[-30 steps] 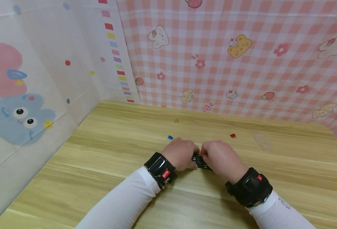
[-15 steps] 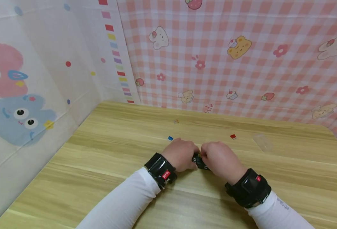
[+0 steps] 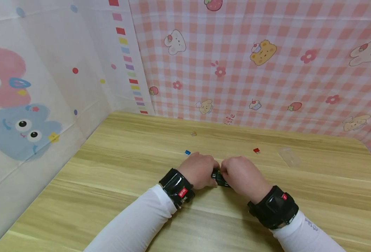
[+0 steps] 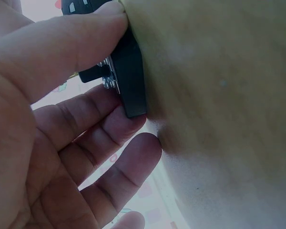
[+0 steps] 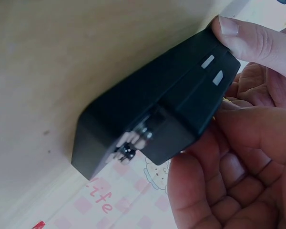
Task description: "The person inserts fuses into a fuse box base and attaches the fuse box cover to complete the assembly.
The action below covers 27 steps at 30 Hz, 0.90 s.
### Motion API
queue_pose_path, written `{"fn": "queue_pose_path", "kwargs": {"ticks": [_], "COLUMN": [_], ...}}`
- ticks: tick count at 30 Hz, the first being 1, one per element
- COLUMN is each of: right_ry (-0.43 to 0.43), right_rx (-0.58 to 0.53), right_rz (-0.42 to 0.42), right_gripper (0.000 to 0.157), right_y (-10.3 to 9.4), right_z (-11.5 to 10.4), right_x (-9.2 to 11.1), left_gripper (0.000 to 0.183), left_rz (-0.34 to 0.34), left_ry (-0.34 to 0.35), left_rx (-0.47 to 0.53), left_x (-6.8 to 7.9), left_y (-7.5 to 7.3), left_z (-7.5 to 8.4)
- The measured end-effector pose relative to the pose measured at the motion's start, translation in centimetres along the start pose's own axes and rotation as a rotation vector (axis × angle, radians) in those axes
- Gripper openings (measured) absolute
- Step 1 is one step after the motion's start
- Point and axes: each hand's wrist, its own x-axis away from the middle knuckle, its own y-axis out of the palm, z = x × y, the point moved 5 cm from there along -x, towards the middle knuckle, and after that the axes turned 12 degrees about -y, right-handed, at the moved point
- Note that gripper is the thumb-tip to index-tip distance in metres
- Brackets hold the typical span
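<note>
In the head view my left hand [image 3: 199, 170] grips a small black fuse block [image 3: 221, 180] by its left end. Its thumb lies on one side, with fingertips on the other, in the left wrist view. Metal screw terminals [image 5: 132, 143] show on the end of the block nearest the right wrist camera. My right hand [image 3: 243, 175] is bent over the block's top, finger and thumb pinching a tiny yellow piece, seemingly a blade fuse [image 5: 227, 101]. Most of that piece is hidden by the fingers.
Beyond my hands lie a blue blade fuse [image 3: 187, 152], a red blade fuse [image 3: 256, 151] and a small pale orange one [image 3: 193, 133]. A clear plastic cover [image 3: 289, 157] rests to the right on the wooden table [image 3: 135, 150]. Cloth backdrops stand behind and left.
Less yellow shows between my hands than a second ago, and the right wrist has shifted slightly. My left hand keeps its hold on the fuse block.
</note>
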Motion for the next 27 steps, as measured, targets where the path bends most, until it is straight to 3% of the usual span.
{"fn": "queue_pose_path", "kwargs": {"ticks": [27], "right_ry": [0.002], "right_rx": [-0.013], "right_rz": [-0.028], "right_gripper": [0.017], "right_y": [-0.12], "right_z": [0.03], "right_x": [0.19], "left_gripper": [0.036], "left_rz": [-0.003], "left_ry": [-0.014], "left_rx": [-0.008], "left_x": [0.0], "left_y": [0.05], "left_z": [0.05]}}
